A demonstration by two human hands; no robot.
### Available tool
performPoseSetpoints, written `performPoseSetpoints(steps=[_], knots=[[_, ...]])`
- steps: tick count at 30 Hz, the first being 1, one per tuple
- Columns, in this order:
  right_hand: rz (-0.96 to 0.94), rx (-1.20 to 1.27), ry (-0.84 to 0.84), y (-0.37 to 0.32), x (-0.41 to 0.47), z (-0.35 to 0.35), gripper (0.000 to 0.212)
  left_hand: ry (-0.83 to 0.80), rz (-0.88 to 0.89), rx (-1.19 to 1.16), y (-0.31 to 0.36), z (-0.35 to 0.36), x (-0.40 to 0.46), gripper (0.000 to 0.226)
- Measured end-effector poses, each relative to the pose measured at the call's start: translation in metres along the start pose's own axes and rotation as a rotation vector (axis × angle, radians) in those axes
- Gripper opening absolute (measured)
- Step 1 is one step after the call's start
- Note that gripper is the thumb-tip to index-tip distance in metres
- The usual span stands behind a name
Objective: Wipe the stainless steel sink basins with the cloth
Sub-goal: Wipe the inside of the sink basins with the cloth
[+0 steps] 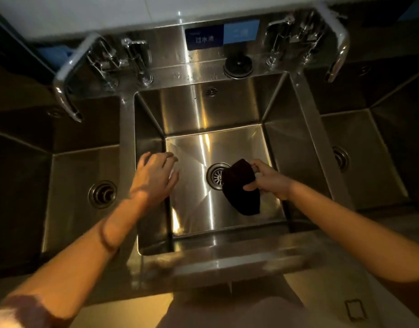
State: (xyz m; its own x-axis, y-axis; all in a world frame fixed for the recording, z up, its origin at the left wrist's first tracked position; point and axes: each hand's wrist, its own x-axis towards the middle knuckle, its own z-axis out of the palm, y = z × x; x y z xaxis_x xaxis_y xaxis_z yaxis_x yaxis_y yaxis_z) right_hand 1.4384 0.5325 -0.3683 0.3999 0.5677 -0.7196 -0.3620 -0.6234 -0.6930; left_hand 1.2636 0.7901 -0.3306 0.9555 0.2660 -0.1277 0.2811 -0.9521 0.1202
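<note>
A row of three stainless steel basins fills the view. Over the middle basin (194, 197), my right hand (268, 179) pinches a dark cloth (241, 188) that hangs down next to the round drain (216, 175). My left hand (154, 175) hovers with relaxed fingers over the basin's left wall, holding nothing. The cloth covers part of the drain's right edge.
The left basin (69, 185) and the right basin (359, 162) each have a drain. Curved taps stand at the back left (66, 91) and back right (338, 55). A blue sign (221, 34) and a round black fitting (238, 66) sit on the back ledge. The front rim (227, 259) is near my body.
</note>
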Motion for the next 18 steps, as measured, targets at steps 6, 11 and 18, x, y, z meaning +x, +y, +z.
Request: performPoseSetpoints(steps=[6,11,18], knots=[[-0.033,0.349,0.305,-0.037,0.066,0.075,0.056,0.099,0.09,0.074,-0.069,-0.001,0.035,0.037],[-0.055,0.619,0.466,-0.067,0.132,0.114,0.061,0.126,0.275,0.065,-0.098,0.004,0.058,0.036],[0.037,0.756,0.703,-0.059,0.238,0.148,0.061,0.116,0.448,0.083,-0.106,0.016,0.08,0.039]])
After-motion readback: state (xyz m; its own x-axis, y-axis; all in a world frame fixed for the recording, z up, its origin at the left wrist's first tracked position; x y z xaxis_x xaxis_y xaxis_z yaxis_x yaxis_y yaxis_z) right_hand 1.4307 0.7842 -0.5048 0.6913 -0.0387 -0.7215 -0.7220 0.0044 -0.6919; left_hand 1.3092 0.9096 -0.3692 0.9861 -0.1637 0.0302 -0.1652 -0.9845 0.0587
